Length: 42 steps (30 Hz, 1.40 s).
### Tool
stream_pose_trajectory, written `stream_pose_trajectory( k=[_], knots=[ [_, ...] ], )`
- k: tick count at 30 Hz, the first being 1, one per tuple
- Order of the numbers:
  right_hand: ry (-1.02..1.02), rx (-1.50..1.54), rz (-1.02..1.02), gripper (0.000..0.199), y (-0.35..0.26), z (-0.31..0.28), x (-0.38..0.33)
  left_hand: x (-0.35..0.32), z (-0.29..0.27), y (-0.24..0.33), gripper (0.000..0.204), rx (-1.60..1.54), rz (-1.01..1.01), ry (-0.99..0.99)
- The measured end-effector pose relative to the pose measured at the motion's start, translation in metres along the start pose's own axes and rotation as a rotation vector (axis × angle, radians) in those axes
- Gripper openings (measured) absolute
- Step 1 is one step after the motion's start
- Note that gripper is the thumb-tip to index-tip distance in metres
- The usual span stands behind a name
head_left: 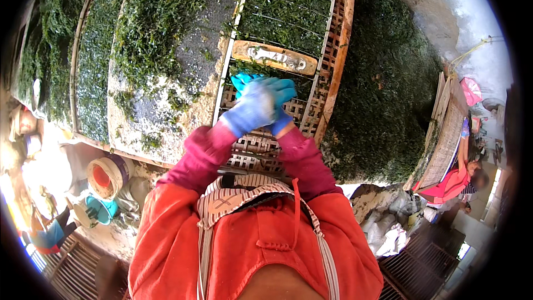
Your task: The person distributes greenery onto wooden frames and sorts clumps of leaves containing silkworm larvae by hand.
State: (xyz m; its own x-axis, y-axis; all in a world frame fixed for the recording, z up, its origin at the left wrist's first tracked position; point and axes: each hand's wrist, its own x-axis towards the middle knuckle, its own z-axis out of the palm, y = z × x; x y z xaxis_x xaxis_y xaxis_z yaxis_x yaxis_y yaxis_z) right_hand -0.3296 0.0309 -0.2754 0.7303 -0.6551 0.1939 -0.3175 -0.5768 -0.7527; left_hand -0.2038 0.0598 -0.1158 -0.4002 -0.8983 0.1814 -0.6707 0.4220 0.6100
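Note:
My left hand (248, 112), in a pale blue glove with turquoise fingers, lies across my right hand (282, 121), gloved the same way. Their fingers are pressed together and overlap, so whatever lies between them is hidden. Both are over the near part of a woven slatted tray (255, 144) where bare lattice shows. Just beyond the hands, a wooden block (275, 57) with a whitish metal piece on it lies across a pale rail frame (234, 39). Dark green leafy shreds (286, 8) fill the frame's farther sections, divided by thin crossbars.
Large heaps of green leaves (377, 83) flank the tray on the right, and more leaves (152, 28) cover the grey surface at left. Buckets (104, 178) stand at lower left. At far right, another person (452, 183) in red reaches up beside a woven panel (447, 130).

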Motion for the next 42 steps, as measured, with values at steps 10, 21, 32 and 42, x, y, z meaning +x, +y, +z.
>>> stream_pose_trajectory(
  k=[10, 21, 32, 42],
  knots=[
    [0.241, -0.598, -0.129, 0.038, -0.096, -0.035, 0.031, -0.094, -0.004, -0.056, 0.052, 0.31, -0.228, 0.737],
    [0.566, -0.348, -0.009, 0.062, -0.052, -0.129, -0.047, -0.06, 0.009, -0.046, 0.051, 0.517, -0.236, 0.288],
    [0.234, -0.637, -0.057, 0.045, -0.055, -0.121, -0.038, -0.064, -0.031, -0.049, 0.044, 0.176, -0.161, 0.465],
    [0.329, -0.664, -0.024, 0.046, -0.033, -0.102, -0.044, -0.181, -0.107, -0.192, 0.024, 0.175, -0.604, 0.812]
  ],
)
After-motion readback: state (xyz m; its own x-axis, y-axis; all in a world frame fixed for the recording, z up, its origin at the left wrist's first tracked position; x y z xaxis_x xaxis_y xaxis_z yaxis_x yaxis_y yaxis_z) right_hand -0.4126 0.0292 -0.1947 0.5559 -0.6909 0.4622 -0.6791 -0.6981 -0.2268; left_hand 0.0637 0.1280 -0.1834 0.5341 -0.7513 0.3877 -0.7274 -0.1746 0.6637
